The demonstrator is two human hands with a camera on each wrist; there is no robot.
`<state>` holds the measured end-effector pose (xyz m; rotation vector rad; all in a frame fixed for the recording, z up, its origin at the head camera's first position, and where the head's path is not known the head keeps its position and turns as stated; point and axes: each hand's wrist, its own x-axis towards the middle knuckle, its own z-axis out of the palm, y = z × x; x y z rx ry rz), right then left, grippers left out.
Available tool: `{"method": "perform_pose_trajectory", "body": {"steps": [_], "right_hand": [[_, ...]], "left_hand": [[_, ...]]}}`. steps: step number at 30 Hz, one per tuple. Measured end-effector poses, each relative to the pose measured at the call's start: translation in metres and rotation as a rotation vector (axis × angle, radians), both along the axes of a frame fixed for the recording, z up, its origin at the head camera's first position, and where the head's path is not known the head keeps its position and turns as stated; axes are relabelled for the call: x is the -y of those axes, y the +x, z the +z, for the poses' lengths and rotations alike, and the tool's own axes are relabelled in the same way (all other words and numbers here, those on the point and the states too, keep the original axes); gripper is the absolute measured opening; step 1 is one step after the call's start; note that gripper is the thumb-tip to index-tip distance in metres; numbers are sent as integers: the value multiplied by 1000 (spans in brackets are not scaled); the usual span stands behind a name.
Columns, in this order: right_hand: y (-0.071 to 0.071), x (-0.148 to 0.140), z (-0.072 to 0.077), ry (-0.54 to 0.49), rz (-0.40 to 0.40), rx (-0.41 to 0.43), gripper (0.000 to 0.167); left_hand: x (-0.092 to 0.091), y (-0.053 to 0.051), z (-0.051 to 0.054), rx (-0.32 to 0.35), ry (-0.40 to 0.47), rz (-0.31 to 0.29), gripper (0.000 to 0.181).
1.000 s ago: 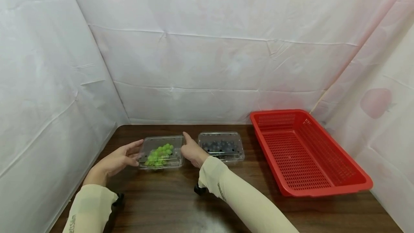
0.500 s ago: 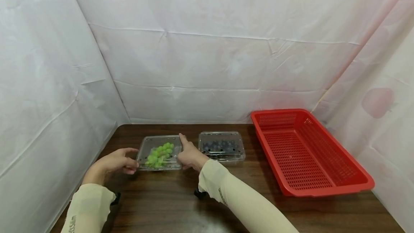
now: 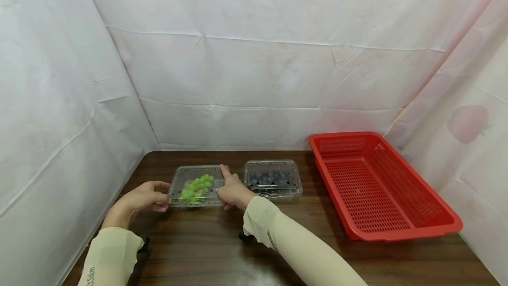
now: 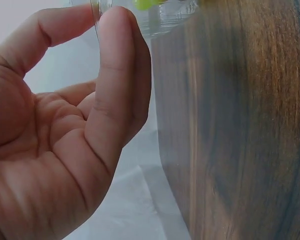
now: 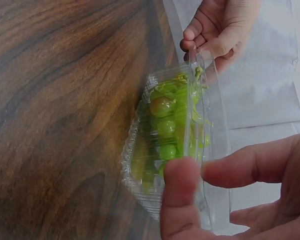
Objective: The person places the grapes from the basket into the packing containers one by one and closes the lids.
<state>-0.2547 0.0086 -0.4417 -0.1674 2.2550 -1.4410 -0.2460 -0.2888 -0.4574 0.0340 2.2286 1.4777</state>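
Observation:
A clear plastic clamshell box with a bunch of green grapes inside stands on the table at left of middle, its lid down. My left hand pinches the box's left edge between thumb and fingertips, seen close in the left wrist view. At the right edge, my right hand holds the rim; in the right wrist view its thumb and a finger meet at the seam of lid and base. The grapes show through the ribbed wall there. Part of the right side is hidden by my right hand.
A second clear clamshell box with dark blue round fruit stands just right of my right hand. A red perforated plastic basket sits at the right of the brown wooden table. White sheeting hangs behind and at both sides.
Both hands have closed in on the grape box's edges, and the left fingers have come down onto its rim. The box has shifted slightly to the left. The other box and basket have stayed put.

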Motion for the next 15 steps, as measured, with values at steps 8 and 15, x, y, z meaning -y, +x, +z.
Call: {"method": "perform_pose_trajectory", "body": {"steps": [8,15], "right_hand": [[-1,-2,-1,-56,-7,52,101],[0,-1,-2,-57,-22,32,99]], "left_hand": [[0,3,1,1,15,12,74],[-1,3,-1,-4,31,21,75]]}}
